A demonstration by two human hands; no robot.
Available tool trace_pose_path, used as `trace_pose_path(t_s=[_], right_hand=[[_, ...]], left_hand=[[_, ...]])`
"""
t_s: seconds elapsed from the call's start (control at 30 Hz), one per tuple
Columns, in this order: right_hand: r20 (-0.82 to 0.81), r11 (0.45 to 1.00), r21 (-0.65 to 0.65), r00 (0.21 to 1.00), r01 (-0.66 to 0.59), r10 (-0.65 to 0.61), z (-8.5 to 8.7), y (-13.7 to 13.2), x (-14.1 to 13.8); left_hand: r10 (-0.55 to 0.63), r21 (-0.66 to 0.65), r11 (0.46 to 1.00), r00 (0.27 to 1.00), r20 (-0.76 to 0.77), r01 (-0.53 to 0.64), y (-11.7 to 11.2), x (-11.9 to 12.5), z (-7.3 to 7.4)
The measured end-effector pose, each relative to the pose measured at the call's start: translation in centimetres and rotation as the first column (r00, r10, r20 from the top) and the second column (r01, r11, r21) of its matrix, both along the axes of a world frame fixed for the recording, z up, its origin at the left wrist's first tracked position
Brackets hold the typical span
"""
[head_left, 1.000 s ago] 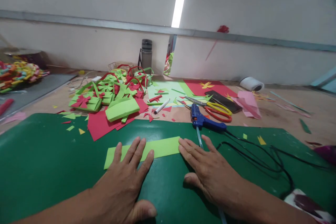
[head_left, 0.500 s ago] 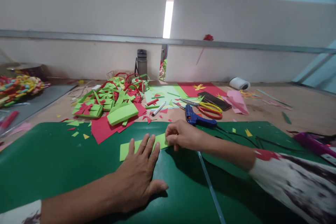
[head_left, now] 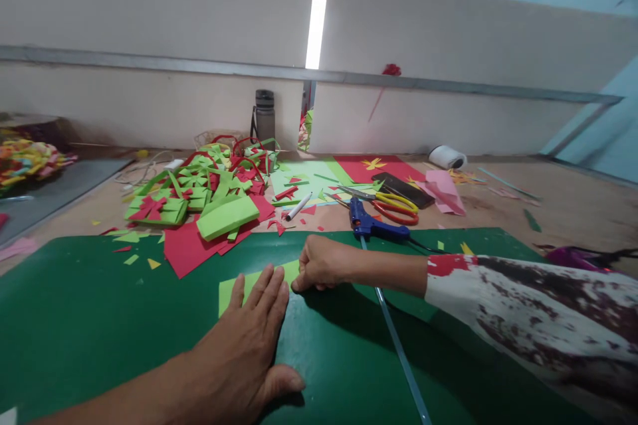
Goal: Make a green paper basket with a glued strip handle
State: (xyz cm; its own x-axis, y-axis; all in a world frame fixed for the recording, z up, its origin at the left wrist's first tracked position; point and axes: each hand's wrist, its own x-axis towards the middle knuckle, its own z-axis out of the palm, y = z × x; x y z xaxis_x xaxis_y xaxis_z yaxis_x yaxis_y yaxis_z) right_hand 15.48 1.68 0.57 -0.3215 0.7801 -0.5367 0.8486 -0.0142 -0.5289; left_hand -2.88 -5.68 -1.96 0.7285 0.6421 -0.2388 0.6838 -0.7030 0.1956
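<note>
A light green folded paper (head_left: 230,289) lies on the dark green mat (head_left: 124,319). Flat across its near edge rests my left hand (head_left: 254,339), fingers stretched out and thumb apart. At the paper's right end, my right hand (head_left: 319,264) is closed, its fingertips pressed on or pinching the end; its curled fingers hide that part. Just behind my right hand lies a blue hot glue gun (head_left: 376,222), with a long clear glue stick (head_left: 399,339) reaching from it toward me across the mat.
Left of centre sit piled green and red paper bags (head_left: 199,186), a green folded box (head_left: 228,217) and red sheets (head_left: 182,249). Scissors (head_left: 393,206), a white marker (head_left: 299,206), a dark phone-like slab (head_left: 406,190) and a bottle (head_left: 265,119) lie or stand farther back.
My right hand has slid left along the paper, its fingers curled tighter at the end. My left hand stays flat on it. The view has shifted slightly.
</note>
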Motion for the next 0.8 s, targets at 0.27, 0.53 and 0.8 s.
trace_pose_path(t_s=[0.27, 0.53, 0.8], right_hand=[[0.075, 0.999, 0.036, 0.997, 0.010, -0.013, 0.7, 0.1, 2.4], [0.188, 0.993, 0.119, 0.981, 0.015, -0.037, 2.6, -0.8, 5.1], [0.228, 0.985, 0.168, 0.974, -0.026, -0.013, 2.6, -0.4, 7.1]], left_hand=[[0.017, -0.012, 1.000, 1.000, -0.009, -0.017, -0.3, -0.3, 0.6], [0.033, -0.004, 0.999, 0.999, -0.013, -0.033, -0.5, -0.2, 0.8], [-0.010, 0.060, 0.998, 1.000, 0.017, 0.009, -0.3, -0.7, -0.1]])
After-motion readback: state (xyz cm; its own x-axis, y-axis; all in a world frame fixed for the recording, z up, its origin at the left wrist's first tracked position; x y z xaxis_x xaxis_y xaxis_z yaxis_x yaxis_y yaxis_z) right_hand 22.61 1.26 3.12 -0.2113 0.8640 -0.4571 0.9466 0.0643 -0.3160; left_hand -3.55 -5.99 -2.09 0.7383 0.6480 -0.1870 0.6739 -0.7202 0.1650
